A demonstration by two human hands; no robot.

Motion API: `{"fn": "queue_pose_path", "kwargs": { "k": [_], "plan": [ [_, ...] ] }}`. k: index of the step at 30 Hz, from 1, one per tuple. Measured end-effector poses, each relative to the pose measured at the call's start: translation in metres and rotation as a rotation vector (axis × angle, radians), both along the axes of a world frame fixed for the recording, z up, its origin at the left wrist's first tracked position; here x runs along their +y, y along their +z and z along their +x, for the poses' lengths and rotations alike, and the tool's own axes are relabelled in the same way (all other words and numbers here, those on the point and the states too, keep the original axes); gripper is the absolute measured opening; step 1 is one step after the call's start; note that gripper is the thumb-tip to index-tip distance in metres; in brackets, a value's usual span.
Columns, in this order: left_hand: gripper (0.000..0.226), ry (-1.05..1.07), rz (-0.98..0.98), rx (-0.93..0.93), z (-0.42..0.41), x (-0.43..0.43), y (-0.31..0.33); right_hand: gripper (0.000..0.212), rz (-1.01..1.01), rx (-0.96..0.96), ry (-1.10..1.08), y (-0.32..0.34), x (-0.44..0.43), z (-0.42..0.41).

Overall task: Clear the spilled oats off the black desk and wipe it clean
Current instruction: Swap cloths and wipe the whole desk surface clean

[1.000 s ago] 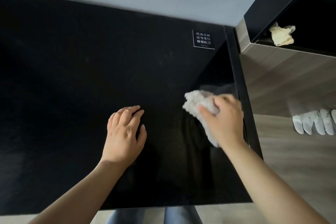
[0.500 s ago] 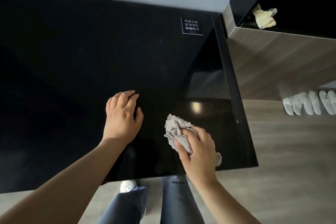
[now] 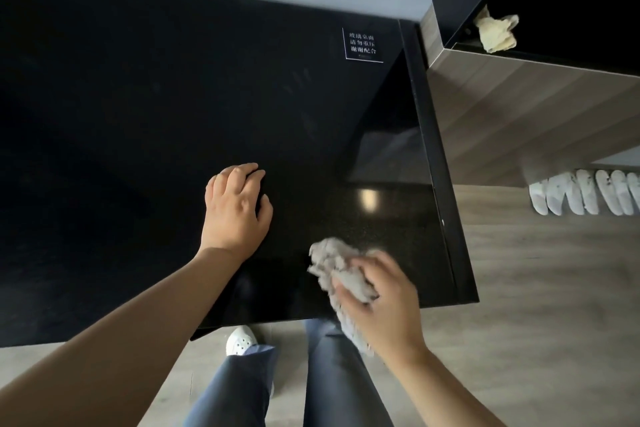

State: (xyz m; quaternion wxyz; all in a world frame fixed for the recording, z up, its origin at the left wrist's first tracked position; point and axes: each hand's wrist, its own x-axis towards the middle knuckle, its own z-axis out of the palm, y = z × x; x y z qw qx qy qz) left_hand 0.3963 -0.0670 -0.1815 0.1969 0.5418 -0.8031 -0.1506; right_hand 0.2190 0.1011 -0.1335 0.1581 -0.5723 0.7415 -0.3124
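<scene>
Gripping grey cloth, right hand fingers curled.

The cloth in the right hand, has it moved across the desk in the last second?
Yes. The cloth has slid toward the person, away from the white label, to the near edge of the desk.

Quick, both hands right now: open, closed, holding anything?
Left hand: open, fingers loosely bent, resting on the desk, holding nothing.
Right hand: gripping the crumpled cloth near the desk's front edge.
</scene>
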Motion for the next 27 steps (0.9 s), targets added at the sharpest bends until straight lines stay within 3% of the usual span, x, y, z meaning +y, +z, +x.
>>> {"fn": "queue_pose_path", "kwargs": {
  "k": [3, 7, 18, 23, 27],
  "plan": [
    [0.038, 0.014, 0.022, 0.003, -0.001, -0.005, 0.004, 0.027, -0.105, 0.007, -0.126, 0.022, -0.055, -0.021],
    [0.030, 0.051, -0.008, 0.026, -0.006, -0.033, 0.013, 0.019, -0.155, -0.111, -0.250, 0.029, -0.149, -0.046],
    [0.043, 0.141, -0.067, -0.071, -0.008, -0.138, -0.003, 0.025, -0.164, 0.056, -0.221, -0.010, -0.374, -0.105],
    [0.043, 0.161, -0.061, -0.082, -0.009, -0.138, -0.003, 0.032, -0.006, 0.171, -0.252, -0.024, -0.435, -0.130],
    [0.042, 0.162, -0.053, -0.086, -0.011, -0.139, -0.001, 0.034, 0.140, 0.247, -0.109, -0.036, -0.464, -0.136]
  ]
}}
